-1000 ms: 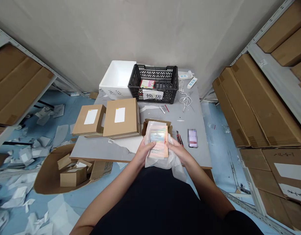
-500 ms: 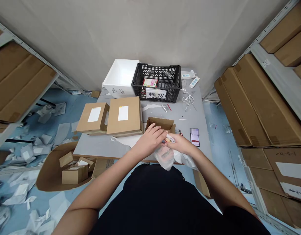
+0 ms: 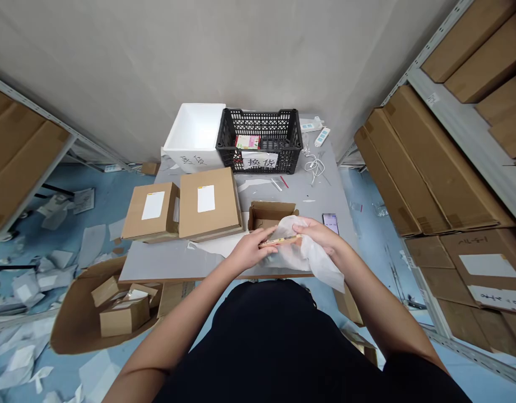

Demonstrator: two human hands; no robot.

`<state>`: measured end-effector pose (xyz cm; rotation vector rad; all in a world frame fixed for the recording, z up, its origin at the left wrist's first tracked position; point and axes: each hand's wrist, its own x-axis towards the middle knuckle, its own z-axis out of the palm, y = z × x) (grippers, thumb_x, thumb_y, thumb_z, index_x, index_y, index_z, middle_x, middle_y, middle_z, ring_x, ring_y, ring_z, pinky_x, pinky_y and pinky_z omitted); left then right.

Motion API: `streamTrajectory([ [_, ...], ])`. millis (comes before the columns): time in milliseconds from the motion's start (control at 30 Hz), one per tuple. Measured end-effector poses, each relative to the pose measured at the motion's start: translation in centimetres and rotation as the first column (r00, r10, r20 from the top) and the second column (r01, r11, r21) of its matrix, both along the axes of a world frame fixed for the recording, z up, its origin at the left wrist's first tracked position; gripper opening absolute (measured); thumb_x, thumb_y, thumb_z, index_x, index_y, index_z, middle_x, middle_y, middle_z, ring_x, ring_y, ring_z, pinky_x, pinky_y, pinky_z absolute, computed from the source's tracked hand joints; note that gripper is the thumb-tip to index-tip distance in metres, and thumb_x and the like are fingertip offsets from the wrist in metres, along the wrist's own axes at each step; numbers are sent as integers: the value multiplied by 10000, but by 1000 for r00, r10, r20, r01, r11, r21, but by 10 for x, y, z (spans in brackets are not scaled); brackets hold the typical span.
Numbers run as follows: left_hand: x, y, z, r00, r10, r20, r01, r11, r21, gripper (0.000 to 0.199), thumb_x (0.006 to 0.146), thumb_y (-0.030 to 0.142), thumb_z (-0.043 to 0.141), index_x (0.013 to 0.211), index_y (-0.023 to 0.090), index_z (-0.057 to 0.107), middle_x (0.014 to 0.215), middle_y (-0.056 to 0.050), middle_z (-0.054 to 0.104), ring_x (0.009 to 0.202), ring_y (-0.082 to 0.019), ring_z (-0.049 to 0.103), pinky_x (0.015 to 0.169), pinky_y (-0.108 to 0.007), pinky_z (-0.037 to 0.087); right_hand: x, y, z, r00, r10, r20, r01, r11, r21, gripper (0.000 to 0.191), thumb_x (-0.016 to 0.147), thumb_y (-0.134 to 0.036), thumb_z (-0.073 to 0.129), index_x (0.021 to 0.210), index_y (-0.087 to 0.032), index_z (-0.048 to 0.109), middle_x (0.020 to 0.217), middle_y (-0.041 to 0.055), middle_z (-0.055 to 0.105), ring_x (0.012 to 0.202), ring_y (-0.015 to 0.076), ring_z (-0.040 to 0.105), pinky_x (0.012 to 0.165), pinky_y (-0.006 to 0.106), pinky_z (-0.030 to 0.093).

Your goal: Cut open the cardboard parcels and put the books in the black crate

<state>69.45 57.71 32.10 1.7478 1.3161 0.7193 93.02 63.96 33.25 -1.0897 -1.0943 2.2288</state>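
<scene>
My left hand [image 3: 250, 247] grips one end of a thin, flat, peach-coloured box [image 3: 279, 242] with small print along its edge. Thumb and fingers press on it from above and below. My right hand [image 3: 320, 232] is closed on a translucent white bag [image 3: 325, 266], which hangs loosely and partly covers the far end of the flat box. Just beyond both hands stands a small open carton [image 3: 273, 210] with its flap raised; its near side is hidden by my hands. A phone [image 3: 330, 222] lies to the right of my right hand.
Two closed cartons, one larger [image 3: 209, 215] and one smaller [image 3: 148, 224], sit on the left of the table. Behind are a white foam box [image 3: 193, 140] and a black crate [image 3: 261, 126]. A cable [image 3: 314, 167] lies right. Shelves of cartons [image 3: 434, 157] flank me.
The flat box has come out of the bag and now shows edge-on in my left hand. My right hand has drawn the bag to the right. The view has shifted slightly.
</scene>
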Motion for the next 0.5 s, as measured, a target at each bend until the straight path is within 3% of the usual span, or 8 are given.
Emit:
streamTrajectory([
  [100,3,-8,-12,944,153,291,-85,969,-232,279,765,393,726,987,223,729,904,-35,670,823,-197,620,736,-285,459,-3,-8,-10,978,-207,-33,200,968,-149,385,712,-382,782,1028,-206,651,883,50,714,748,221,670,672,343,525],
  [200,9,-17,-23,738,390,551,-112,876,-469,281,763,453,730,809,184,664,753,-5,643,663,-142,587,621,-245,444,-10,-19,-16,947,-318,-55,303,935,-187,307,713,-415,751,915,-205,658,830,57,708,763,240,664,667,359,532],
  [267,14,-22,-26,554,511,657,-121,831,-544,313,771,470,729,855,185,629,774,3,654,653,-123,591,615,-228,450,-14,-27,-16,920,-383,-80,368,916,-159,336,751,-512,673,938,-233,660,914,57,715,863,245,661,705,355,537],
  [333,18,-26,-24,437,546,715,-114,822,-558,347,788,464,724,986,196,626,893,-19,688,733,-133,630,668,-234,481,-17,-33,-15,885,-451,-116,440,891,-113,380,764,-580,612,982,-273,658,1007,42,711,954,245,647,734,349,538],
  [400,20,-28,-18,395,533,748,-89,833,-547,444,793,453,728,1139,202,610,1044,-65,697,863,-170,661,749,-262,507,-17,-35,-15,849,-510,-141,508,860,-49,386,742,-582,626,993,-290,659,1030,28,707,968,240,640,731,338,538],
  [500,19,-28,-10,367,527,767,-72,838,-541,546,784,456,739,1237,191,587,1168,-112,678,1006,-226,660,861,-314,512,-8,-30,-21,830,-555,-56,557,829,55,357,700,-545,685,932,-276,653,925,9,702,855,212,643,692,313,525],
])
